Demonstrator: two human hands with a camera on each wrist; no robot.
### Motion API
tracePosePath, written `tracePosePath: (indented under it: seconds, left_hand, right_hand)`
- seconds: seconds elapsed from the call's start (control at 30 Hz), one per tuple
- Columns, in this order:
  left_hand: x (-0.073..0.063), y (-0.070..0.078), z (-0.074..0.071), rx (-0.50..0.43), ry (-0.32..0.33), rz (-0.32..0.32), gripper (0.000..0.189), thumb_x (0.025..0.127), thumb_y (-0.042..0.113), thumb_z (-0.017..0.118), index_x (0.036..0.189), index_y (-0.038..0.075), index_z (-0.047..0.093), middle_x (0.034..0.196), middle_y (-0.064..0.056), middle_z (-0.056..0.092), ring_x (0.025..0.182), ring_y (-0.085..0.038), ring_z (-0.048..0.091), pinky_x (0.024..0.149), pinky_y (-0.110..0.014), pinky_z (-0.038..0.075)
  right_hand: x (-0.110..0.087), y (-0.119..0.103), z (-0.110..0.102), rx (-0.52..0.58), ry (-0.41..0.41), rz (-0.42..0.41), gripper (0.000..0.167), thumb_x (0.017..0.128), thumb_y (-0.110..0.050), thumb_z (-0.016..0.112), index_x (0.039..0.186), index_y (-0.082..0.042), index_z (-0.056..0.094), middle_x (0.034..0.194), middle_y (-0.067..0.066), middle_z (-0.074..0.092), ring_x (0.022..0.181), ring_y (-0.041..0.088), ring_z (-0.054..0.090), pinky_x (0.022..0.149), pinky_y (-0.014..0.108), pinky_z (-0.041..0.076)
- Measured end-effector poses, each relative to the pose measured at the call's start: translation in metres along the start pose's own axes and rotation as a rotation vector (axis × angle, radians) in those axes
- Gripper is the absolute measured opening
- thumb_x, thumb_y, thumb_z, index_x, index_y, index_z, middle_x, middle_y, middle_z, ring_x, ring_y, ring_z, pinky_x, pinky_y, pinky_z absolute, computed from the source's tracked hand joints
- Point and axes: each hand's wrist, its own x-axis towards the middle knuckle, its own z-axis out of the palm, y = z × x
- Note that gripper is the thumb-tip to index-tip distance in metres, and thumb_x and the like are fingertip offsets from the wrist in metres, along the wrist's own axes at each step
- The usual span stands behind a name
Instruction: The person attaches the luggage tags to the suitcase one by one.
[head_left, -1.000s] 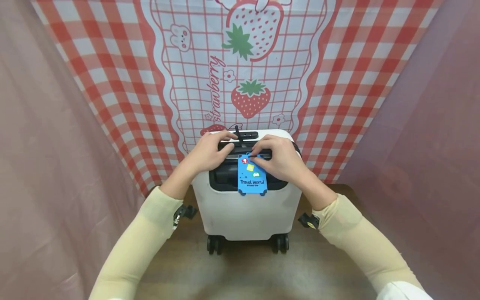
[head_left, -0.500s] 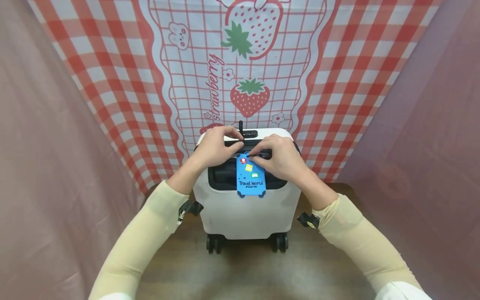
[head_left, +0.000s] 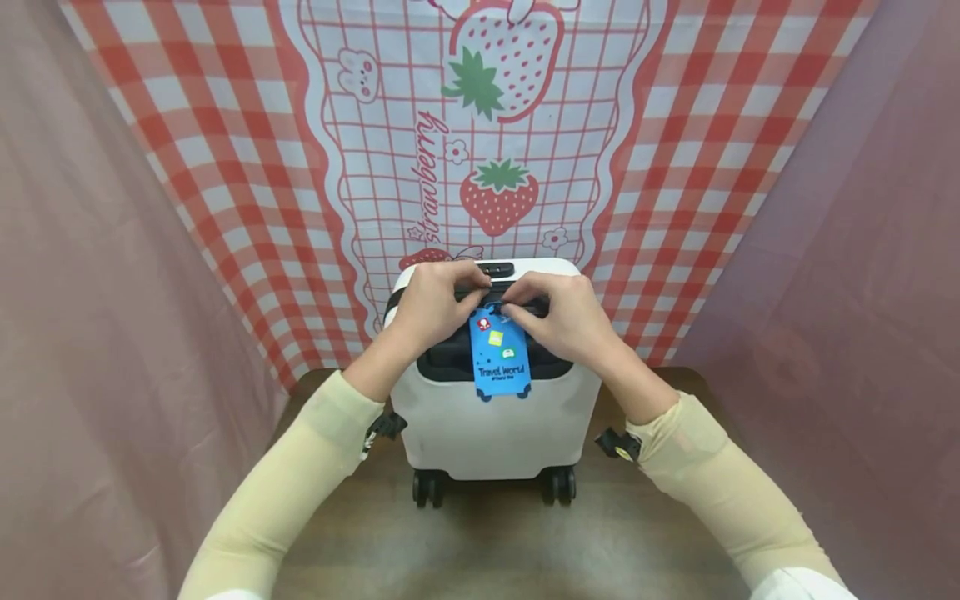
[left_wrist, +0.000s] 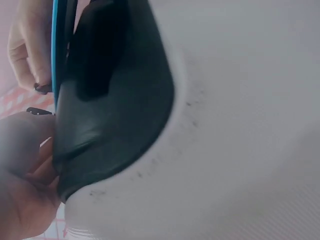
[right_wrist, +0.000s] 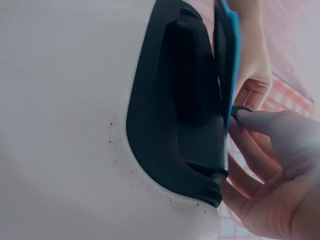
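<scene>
A blue luggage tag (head_left: 499,358) printed "Travel World" hangs at the top front of a white suitcase (head_left: 495,433), over its black handle recess (right_wrist: 165,125). Just above the tag, my right hand (head_left: 570,312) pinches its black strap (right_wrist: 240,109) between thumb and fingertip. Opposite it, my left hand (head_left: 431,304) brings thumb and index finger together on the strap's other part, most of which the fingers hide. Both sets of fingertips are close together over the handle. Edge-on, the tag shows as a thin blue strip in both wrist views.
The suitcase stands upright on black wheels (head_left: 427,487) on a brown wooden surface (head_left: 495,550). A black lock (head_left: 497,269) sits on its top. Behind hangs a red-and-white strawberry cloth (head_left: 390,167), with pink curtains (head_left: 847,250) on both sides.
My left hand has moved right, toward the right hand, and closed on the strap. The strap end that stood up beside the lock is no longer visible. The tag has shifted slightly left.
</scene>
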Motion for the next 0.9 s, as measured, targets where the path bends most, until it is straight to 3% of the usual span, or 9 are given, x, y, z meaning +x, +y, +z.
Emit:
tracePosePath:
  seconds: [0.3,0.5,0.9]
  left_hand:
    - [-0.0034,-0.0005,0.0039,0.133,-0.008,0.063,0.011,0.098,0.014,0.078,0.105,0.009,0.084,0.104,-0.007,0.084,0.096,-0.021,0.08,0.09,-0.036,0.065]
    - [-0.003,0.0006,0.004,0.217,-0.014,0.097,0.012,0.097,0.014,0.078,0.106,0.01,0.085,0.104,-0.006,0.084,0.098,-0.02,0.081,0.092,-0.035,0.064]
    - [-0.0012,0.003,0.0014,0.261,-0.035,0.146,0.012,0.098,0.01,0.076,0.107,0.009,0.084,0.104,-0.005,0.084,0.099,-0.02,0.08,0.092,-0.034,0.064]
  right_hand:
    - [-0.0027,-0.001,0.0014,0.051,0.051,0.025,0.018,0.095,-0.017,0.081,0.111,-0.007,0.083,0.105,0.009,0.083,0.097,0.025,0.081,0.09,0.043,0.065]
    - [-0.0002,-0.0003,0.0041,0.061,0.076,0.028,0.014,0.096,-0.017,0.08,0.106,-0.008,0.078,0.099,0.008,0.082,0.089,0.022,0.08,0.085,0.042,0.066]
    - [0.0055,-0.004,0.0038,0.046,0.074,-0.013,0.011,0.096,-0.015,0.079,0.102,-0.007,0.075,0.094,0.008,0.079,0.081,0.02,0.074,0.08,0.04,0.065]
